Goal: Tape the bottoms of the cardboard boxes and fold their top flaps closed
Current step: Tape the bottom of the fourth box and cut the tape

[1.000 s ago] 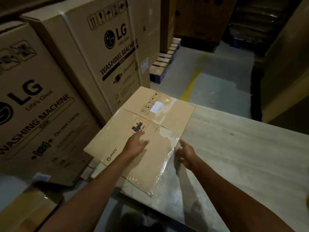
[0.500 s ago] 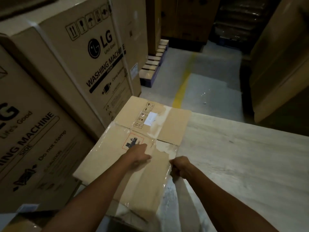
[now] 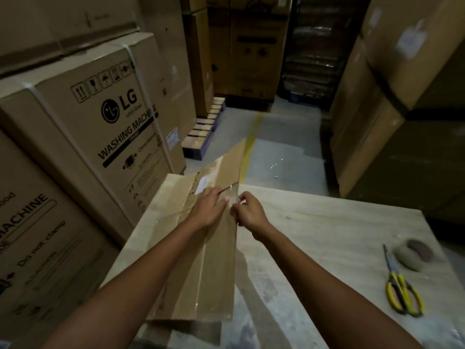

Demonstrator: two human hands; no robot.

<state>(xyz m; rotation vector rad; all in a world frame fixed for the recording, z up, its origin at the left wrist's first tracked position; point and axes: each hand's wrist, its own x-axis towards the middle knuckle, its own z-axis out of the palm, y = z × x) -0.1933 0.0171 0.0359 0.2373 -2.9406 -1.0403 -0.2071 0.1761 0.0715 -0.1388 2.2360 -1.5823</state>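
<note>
Flattened cardboard box (image 3: pixel 216 273) is running six-to-twelve; right hand (image 3: pixel 247 211) is pinching its three-o'clock edge, left hand (image 3: pixel 207 210) is pressing flat-fingered alongside.

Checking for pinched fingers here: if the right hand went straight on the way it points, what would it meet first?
The right hand would probably meet the cardboard box edge it seems to pinch, then the left hand close behind; depth is unclear.

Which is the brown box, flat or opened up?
Folded nearly flat: the brown cardboard box lies thin on the pale table, right edge lifted where the right hand pinches it.
</note>
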